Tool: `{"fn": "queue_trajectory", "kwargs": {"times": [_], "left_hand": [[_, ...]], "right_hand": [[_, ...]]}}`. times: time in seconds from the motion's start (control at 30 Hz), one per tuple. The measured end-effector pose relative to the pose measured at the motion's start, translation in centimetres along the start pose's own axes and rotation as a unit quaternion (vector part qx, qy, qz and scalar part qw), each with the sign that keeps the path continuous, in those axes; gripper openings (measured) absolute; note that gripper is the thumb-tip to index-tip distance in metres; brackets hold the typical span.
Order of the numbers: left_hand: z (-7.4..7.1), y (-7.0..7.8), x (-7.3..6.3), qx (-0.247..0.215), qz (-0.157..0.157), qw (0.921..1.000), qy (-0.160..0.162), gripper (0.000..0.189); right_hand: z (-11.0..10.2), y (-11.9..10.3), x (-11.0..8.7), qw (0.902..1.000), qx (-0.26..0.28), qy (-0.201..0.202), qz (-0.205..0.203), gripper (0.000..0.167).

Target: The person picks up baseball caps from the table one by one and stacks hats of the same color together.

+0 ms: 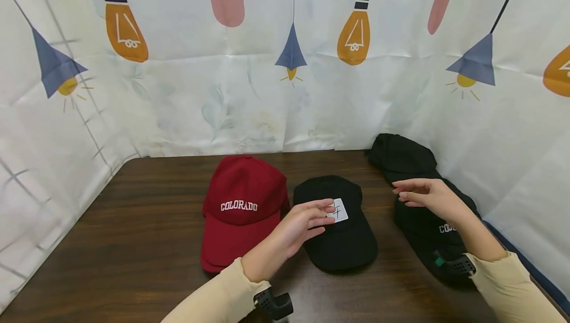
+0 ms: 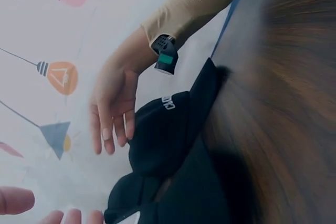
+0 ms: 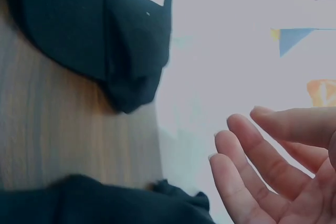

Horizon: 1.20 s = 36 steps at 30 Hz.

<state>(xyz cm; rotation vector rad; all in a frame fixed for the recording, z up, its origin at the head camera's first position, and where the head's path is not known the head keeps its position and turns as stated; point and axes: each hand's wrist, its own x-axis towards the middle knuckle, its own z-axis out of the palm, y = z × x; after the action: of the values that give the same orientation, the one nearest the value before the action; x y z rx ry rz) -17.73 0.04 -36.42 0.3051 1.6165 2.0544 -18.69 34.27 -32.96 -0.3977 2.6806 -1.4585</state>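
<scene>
My left hand [image 1: 300,226] is held over the black cap with a white patch [image 1: 340,251], its fingers extended and partly covering the patch in the head view. Left of that cap stands a red cap [image 1: 245,189] lettered COLORADO, brim toward me. My right hand [image 1: 432,197], fingers loosely extended and holding nothing, hovers over a black cap with white lettering [image 1: 423,239] on the right side. Part of that lettering is hidden by my right forearm. Behind it sits another black cap [image 1: 403,157]. The right wrist view shows the fingers [image 3: 270,161] apart from any cap.
The caps stand on a dark wooden table [image 1: 133,234]. A white curtain [image 1: 187,90] printed with lamps and bulbs hangs along the back and both sides. Each wrist carries a small black camera [image 1: 272,304] on a strap.
</scene>
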Motion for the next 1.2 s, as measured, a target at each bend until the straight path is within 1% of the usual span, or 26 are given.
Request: {"fn": "queue_trajectory", "kwargs": {"times": [0.13,0.27,0.3,0.4,0.5,0.63,0.73,0.8,0.87,0.93,0.97,1.03,1.1,1.2], "left_hand": [[0.9,0.0,0.9,-0.004,0.006,0.9999,-0.011,0.044],[2.2,-0.2,2.0,-0.013,0.012,0.9998,-0.011,0.041],[2.6,-0.3,2.3,-0.016,0.012,0.9998,-0.009,0.041],[3.9,-0.5,3.4,-0.028,0.006,0.9996,-0.004,0.039],[5.2,-0.9,4.4,-0.036,-0.009,0.9993,-0.002,0.038],[6.9,-1.7,5.4,-0.045,-0.032,0.9985,-0.002,0.037],[8.2,-2.4,5.8,-0.058,-0.051,0.997,0.003,0.036],[8.9,-2.9,6.0,-0.069,-0.063,0.9956,0.009,0.037],[9.5,-3.3,6.3,-0.082,-0.074,0.9937,0.017,0.037],[10.0,-3.7,6.7,-0.093,-0.081,0.992,0.024,0.038],[10.3,-4.0,6.8,-0.099,-0.085,0.9911,0.029,0.039],[10.8,-4.4,7.2,-0.108,-0.089,0.9895,0.036,0.04],[11.3,-4.8,7.5,-0.117,-0.093,0.9877,0.046,0.04],[12.0,-5.4,7.8,-0.131,-0.099,0.9841,0.066,0.04]], "right_hand": [[-1.2,0.4,-0.7,0.9998,-0.001,0.015,-0.01,0.04],[-3.0,0.9,-1.5,0.9985,0.021,0.025,-0.044,0.03],[-3.5,1.1,-1.7,0.9978,0.029,0.027,-0.053,0.03],[-5.0,1.7,-2.2,0.9959,0.046,0.033,-0.071,0.04],[-6.1,2.3,-2.7,0.9954,0.053,0.043,-0.068,0.043],[-7.3,3.3,-3.5,0.996,0.046,0.061,-0.046,0.041],[-8.4,4.1,-4.1,0.997,0.023,0.071,-0.021,0.043],[-9.1,4.6,-4.3,0.997,-0.002,0.077,0.002,0.041],[-9.7,5.1,-4.4,0.9957,-0.038,0.079,0.029,0.033],[-10.1,5.4,-4.5,0.9922,-0.08,0.077,0.057,0.023],[-10.3,5.7,-4.5,0.9899,-0.097,0.076,0.07,0.024],[-10.6,6.2,-4.8,0.9859,-0.123,0.068,0.091,0.036],[-10.8,6.7,-5.2,0.9828,-0.135,0.065,0.108,0.042],[-11.0,7.9,-5.8,0.981,-0.134,0.06,0.127,0.04]]}}
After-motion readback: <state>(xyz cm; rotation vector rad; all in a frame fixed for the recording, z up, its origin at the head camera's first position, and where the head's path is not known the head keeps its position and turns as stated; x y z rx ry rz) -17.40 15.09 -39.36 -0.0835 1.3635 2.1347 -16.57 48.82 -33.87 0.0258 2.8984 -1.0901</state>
